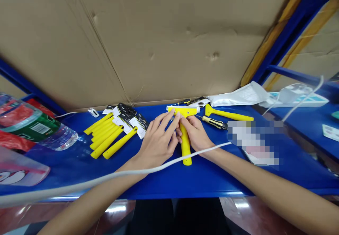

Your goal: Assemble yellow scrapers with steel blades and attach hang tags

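Yellow T-shaped tool [186,146] at the blue table [159,189]: my right hand [197,134] grips its handle just below the head. My left hand [156,143] touches the head; whether it grips, I can't tell. Likely light, stiff, slightly slippery; the handle offers best hold.

A blue tabletop [164,188] carries a fanned row of yellow handles [106,136] with black-and-white cards [124,116] at left, near a bottle [39,125] and 1 cup [23,169]; at right lie 1 screwdriver [215,122], 1 yellow tool [230,115], a white packet [241,96] and 1 pixelated object [256,145].
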A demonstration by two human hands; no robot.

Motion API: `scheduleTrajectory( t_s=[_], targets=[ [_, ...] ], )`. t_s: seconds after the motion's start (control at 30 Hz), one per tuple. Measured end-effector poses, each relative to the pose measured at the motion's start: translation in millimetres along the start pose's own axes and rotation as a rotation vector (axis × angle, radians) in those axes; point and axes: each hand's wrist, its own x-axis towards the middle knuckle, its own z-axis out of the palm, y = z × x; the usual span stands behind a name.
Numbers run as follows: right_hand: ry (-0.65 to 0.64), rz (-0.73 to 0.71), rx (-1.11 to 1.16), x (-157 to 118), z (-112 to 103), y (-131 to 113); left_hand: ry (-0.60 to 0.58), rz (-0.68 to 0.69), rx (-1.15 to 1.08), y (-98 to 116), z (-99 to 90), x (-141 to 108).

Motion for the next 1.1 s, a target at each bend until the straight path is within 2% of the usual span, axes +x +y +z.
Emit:
scheduleTrajectory(
  t_s=[0.23, 0.57, 0.73, 0.93, 1.03, 1.1],
  targets=[
    [0.178, -0.183, -0.209, 3.6, -12.3, -1.9, -0.112, -0.077, 0.079, 29.6, -6.2, 28.0],
    [0.187, -0.305, -0.392, 9.4, -21.9, -9.5, -0.143, -0.109, 0.017, 32.5, -0.8, 34.1],
    [0.114, -0.33, -0.396, 9.2, -22.3, -14.7, -0.168, -0.173, -0.181, 32.1, 4.1, 37.4],
    [-0.04, -0.357, -0.421, 9.0, -23.4, -26.5, -0.054, -0.131, -0.49, 10.9, 14.8, 42.1],
    [-0.096, -0.382, -0.492, 9.3, -28.5, -33.0, -0.018, -0.142, -0.628, 2.0, 10.2, 40.5],
    [-0.129, -0.437, -0.548, 12.1, -34.9, -37.7, -0.014, -0.225, -0.775, -2.4, 1.9, 38.8]
  ],
)
